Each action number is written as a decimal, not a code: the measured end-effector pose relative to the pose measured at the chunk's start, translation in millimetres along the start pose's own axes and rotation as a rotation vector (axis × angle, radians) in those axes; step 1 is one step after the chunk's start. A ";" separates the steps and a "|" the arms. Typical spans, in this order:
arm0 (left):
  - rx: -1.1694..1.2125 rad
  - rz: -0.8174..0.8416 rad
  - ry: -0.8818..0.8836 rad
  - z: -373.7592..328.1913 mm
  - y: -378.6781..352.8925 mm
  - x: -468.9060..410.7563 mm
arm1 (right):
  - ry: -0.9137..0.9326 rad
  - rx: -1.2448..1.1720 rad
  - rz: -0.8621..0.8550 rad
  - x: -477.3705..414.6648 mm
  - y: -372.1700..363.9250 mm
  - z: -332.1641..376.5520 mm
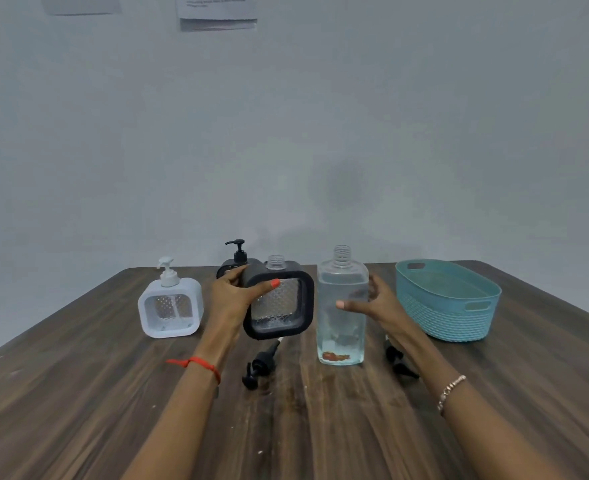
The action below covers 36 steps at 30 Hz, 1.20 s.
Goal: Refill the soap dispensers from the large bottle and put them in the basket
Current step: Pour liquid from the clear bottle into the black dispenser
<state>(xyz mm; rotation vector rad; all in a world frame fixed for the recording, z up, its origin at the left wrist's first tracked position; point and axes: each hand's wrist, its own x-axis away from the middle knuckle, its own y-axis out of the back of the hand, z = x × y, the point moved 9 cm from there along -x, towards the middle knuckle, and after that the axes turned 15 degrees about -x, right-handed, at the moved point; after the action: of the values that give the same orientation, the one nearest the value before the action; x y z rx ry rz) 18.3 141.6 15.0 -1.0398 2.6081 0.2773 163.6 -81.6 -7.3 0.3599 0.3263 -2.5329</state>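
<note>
Mid-frame, my left hand [232, 297] grips the uncapped black dispenser [282, 308] while my right hand [378, 306] clasps the large bottle [341, 336].

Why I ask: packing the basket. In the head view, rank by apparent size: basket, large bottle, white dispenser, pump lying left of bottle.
1. basket
2-3. large bottle and white dispenser, unranked: the bottle stands nearer the camera
4. pump

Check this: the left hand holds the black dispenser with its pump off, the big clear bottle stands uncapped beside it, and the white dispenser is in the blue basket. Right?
Wrong on one point: the head view shows the white dispenser standing on the table, not in the blue basket. The left hand does hold the black dispenser, pump off, the big clear bottle uncapped beside it.
</note>
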 end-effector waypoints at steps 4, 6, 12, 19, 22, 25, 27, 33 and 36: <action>-0.121 -0.062 -0.027 0.4 2.1 -2.8 | -0.022 -0.013 0.041 -7.6 -11.1 -9.6; -0.163 -0.097 -0.044 -1.3 2.4 -4.4 | -0.014 -0.025 0.027 -10.7 -13.9 -9.6; -0.251 -0.152 -0.105 -6.3 -2.3 -5.0 | 0.062 0.052 -0.135 -3.9 -1.3 -10.0; -0.356 -0.219 -0.196 -10.5 -3.8 0.0 | 0.242 0.167 -0.222 10.6 -10.5 14.0; -0.381 -0.256 -0.219 -16.7 -2.4 3.4 | 0.302 0.306 -0.210 14.2 -15.0 31.0; -0.419 -0.271 -0.250 -27.3 -4.4 7.4 | 0.347 0.428 -0.183 15.0 -17.7 48.1; -0.436 -0.269 -0.270 -34.1 -8.2 10.7 | 0.362 0.498 -0.172 15.2 -19.9 55.9; -0.413 -0.263 -0.322 -42.9 -19.7 22.7 | 0.400 0.690 -0.178 16.7 -25.6 66.2; -0.432 -0.272 -0.340 -42.3 -20.8 26.8 | 0.378 0.764 -0.191 16.1 -24.9 64.9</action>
<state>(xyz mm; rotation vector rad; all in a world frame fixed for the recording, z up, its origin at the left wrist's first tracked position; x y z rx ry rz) 5.0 97.3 43.4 -1.3316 2.1179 0.8927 124.7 -88.9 52.0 1.1450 -0.5223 -2.6752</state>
